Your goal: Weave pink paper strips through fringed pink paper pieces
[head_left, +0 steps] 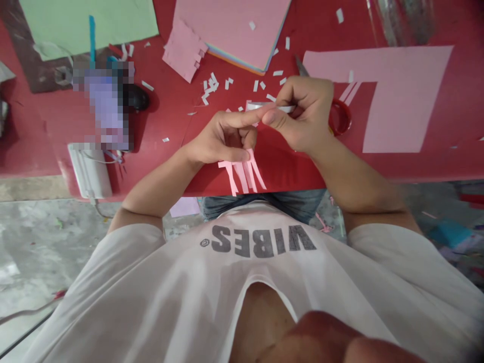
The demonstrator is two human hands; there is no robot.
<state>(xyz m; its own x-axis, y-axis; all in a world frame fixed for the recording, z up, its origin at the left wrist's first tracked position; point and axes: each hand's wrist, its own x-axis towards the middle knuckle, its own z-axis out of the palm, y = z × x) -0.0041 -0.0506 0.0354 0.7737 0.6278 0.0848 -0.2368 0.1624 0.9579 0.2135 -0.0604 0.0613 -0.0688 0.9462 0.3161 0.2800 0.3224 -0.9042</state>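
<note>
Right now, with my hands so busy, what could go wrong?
The thin pink paper strips hanging from your left hand might tear if tugged. The red-handled scissors lie right by your right hand, so their pointed blade could poke it if you lean. The narrow white strip pinched in your fingers could slip and get lost among the paper scraps.

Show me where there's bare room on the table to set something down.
Bare red tabletop lies right of the cut pink sheet and left of the pixelated object. Paper scraps crowd the spot between the pink paper stack and the left hand.
</note>
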